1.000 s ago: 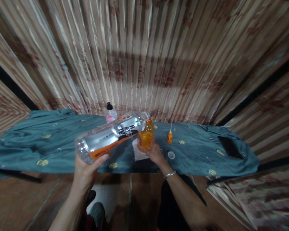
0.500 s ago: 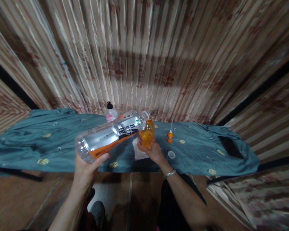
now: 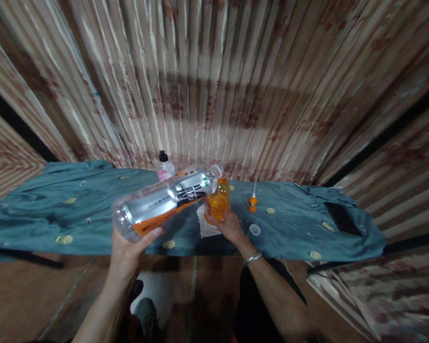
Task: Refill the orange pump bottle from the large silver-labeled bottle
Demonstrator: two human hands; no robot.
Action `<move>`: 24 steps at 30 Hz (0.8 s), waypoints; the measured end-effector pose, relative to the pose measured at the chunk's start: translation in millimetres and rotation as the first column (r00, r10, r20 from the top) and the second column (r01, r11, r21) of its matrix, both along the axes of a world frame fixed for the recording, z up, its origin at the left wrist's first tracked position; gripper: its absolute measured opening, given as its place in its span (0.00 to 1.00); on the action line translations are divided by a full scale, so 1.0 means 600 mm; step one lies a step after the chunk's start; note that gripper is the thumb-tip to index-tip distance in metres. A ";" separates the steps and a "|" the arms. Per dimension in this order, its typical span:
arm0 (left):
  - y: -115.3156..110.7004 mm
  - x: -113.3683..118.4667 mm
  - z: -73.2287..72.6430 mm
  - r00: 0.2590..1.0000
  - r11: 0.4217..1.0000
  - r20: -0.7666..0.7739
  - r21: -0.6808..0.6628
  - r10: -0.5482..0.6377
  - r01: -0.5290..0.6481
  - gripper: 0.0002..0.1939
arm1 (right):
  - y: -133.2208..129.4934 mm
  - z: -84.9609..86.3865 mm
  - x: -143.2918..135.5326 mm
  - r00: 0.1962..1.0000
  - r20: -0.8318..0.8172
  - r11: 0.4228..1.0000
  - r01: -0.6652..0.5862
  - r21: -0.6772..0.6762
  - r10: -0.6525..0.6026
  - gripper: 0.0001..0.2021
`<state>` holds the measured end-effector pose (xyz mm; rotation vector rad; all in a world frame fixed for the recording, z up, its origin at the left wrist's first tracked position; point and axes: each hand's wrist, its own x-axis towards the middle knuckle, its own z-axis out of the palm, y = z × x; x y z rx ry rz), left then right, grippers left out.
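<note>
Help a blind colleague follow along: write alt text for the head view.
The left hand holds a clear bottle tilted, its mouth at the neck of an amber bottle in the right hand. On the teal cloth are an orange pump top, a round white piece and a phone.

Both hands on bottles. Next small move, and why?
I'd probably have the left hand raise the clear bottle's base slightly, with the right hand holding the amber bottle steady. The clear bottle is slanted, its mouth at the amber bottle's top, and an orange pump top sits apart on the teal cloth. Whether liquid is flowing, I can't tell.
</note>
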<state>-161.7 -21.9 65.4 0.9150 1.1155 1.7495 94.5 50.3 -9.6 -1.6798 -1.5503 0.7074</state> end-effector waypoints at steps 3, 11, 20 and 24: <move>0.003 -0.005 -0.003 1.000 1.000 0.002 -0.003 -0.006 0.006 0.50 | -0.001 0.002 -0.001 1.000 -0.002 1.000 0.001 0.004 -0.001 0.33; 0.003 -0.001 0.000 1.000 1.000 0.009 0.006 -0.004 0.004 0.49 | -0.001 0.005 -0.003 1.000 0.007 1.000 0.022 -0.021 -0.022 0.35; 0.008 -0.010 -0.003 0.999 1.000 -0.021 -0.012 -0.024 0.024 0.55 | 0.000 0.000 -0.002 0.998 0.049 0.999 0.033 -0.002 -0.033 0.32; 0.010 -0.010 -0.004 0.999 1.000 -0.042 0.002 -0.003 0.004 0.52 | 0.001 0.001 0.001 0.998 0.058 1.000 0.006 -0.016 -0.005 0.32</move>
